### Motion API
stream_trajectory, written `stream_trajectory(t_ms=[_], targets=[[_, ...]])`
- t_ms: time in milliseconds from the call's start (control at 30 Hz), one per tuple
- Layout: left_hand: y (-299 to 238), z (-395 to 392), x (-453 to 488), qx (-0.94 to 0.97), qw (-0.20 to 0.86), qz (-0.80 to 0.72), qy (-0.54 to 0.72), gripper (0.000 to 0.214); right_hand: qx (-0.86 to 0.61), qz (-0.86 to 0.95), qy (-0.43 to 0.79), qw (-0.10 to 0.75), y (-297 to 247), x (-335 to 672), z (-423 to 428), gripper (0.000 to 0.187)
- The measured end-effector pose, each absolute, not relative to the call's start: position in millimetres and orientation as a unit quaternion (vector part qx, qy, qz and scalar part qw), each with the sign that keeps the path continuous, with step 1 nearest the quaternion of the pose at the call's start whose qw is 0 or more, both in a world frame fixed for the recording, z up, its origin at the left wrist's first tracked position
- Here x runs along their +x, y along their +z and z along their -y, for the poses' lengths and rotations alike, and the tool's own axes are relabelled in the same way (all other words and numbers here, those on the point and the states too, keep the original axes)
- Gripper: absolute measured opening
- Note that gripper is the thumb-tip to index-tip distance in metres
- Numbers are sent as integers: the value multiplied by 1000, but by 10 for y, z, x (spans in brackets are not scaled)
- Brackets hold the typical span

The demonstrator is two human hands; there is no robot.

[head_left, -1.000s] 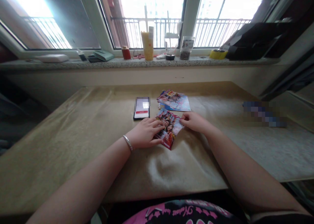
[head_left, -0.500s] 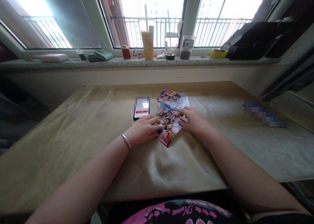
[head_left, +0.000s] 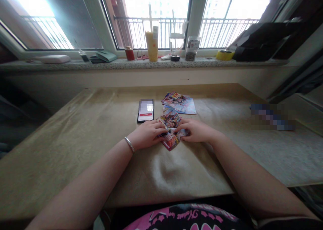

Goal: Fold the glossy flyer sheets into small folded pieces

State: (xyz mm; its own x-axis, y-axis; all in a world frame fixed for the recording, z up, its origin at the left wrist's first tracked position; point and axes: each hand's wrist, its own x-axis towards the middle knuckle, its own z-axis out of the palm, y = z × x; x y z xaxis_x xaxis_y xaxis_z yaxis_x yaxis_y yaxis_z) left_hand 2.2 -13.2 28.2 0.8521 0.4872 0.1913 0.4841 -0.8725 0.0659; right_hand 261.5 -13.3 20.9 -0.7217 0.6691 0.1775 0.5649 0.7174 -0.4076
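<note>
A colourful printed paper sheet (head_left: pixel 170 143), partly folded, lies at the middle of the table with one corner pointing toward me. My left hand (head_left: pixel 148 133) holds its left side, fingers closed over the edge. On the opposite side, my right hand (head_left: pixel 189 129) presses and grips the right edge with bent fingers. The fingertips of both hands hide parts of the sheet. Just beyond it is a small pile of similar printed sheets (head_left: pixel 185 104), which the folded sheet's far corner meets or overlaps. A phone (head_left: pixel 145 115) with a lit screen lies beyond my left hand.
A yellowish cloth covers the table (head_left: pixel 75 149). A blurred-out bluish object (head_left: pixel 272 117) lies at the far right. On the stone windowsill (head_left: pixel 101 66) stand a yellow cup (head_left: pixel 152 46), a red jar (head_left: pixel 129 53), clear containers, a yellow tape roll (head_left: pixel 225 55) and a black bag (head_left: pixel 262 43).
My right hand has moved left and flattened onto the sheet, whose right side now reaches less far out. A sheet in the pile shows more of its right corner. My left hand stays put.
</note>
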Motion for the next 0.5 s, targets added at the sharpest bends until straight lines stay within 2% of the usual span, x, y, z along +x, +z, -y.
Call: stream_trajectory(t_ms=[233, 500], targets=[[361, 184, 34, 966, 6, -249, 73, 54, -307, 930, 145, 137, 223, 2607, 136, 44], [360, 183, 20, 965, 4, -251, 72, 49, -258, 946, 122, 156, 172, 2595, 95, 28]])
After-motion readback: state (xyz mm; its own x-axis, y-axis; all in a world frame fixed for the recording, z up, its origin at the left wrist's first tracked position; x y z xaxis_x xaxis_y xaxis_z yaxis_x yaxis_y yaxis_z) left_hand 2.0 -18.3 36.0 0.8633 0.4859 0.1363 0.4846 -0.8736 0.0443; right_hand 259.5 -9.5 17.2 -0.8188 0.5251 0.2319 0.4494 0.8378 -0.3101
